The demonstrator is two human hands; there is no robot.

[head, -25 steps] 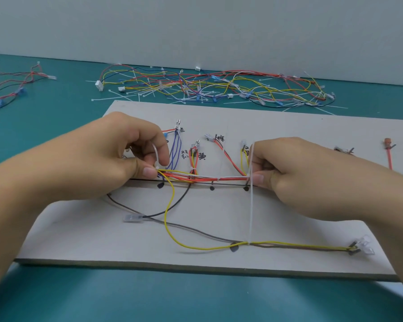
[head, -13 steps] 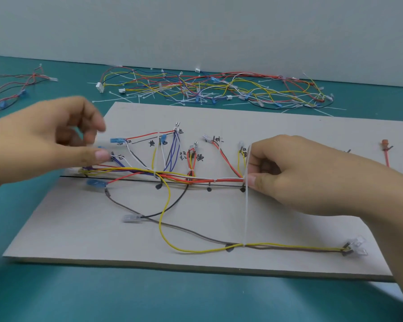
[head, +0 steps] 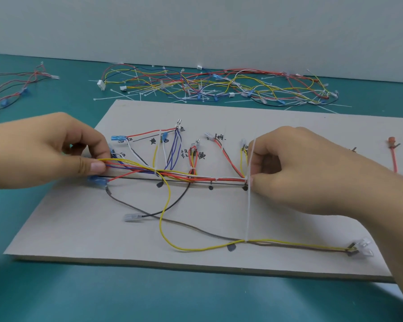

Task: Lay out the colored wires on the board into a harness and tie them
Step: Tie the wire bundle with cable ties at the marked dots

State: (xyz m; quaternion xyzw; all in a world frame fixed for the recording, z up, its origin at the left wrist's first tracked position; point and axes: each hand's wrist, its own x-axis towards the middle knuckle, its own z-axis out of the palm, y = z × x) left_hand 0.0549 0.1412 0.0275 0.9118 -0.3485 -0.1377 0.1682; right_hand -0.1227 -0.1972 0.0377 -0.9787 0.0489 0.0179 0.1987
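White nylon tie [head: 248, 210] is the item at issue. It stands as a long strip running near-to-far across the board [head: 289, 117], at right angles to the trunk [head: 196, 178] of coloured wires. The trunk itself lies left to right along the board's black guide line, so its long axis spans the gap between my two hands.

Left hand [head: 56, 149]: thumb and forefinger pinched on the trunk's left end, where the strands fan apart, other fingers curled. Right hand [head: 312, 173]: fingers curled, thumb tip pressed at the trunk's right end, exactly where the tie crosses it. I judge it is pinching the tie there. I cannot tell whether the tie is already locked round the trunk.

The tie's near end meets the yellow wire [head: 163, 219] and a brown wire just beside it, on the lower run, well towards me from the trunk. Its far end rises behind the right hand's knuckles.

Judgement: the right hand is on the work point; the left is well apart and serves only to hold the trunk taut and straight. The coming cinch should pull along the tie's axis, across the trunk, not along it. If the left hand's tension slackens, the strands may spread before the tie bites.

Spare wires [head: 219, 87] lie on the tabletop [head: 56, 287] beyond the board, clear of both hands.
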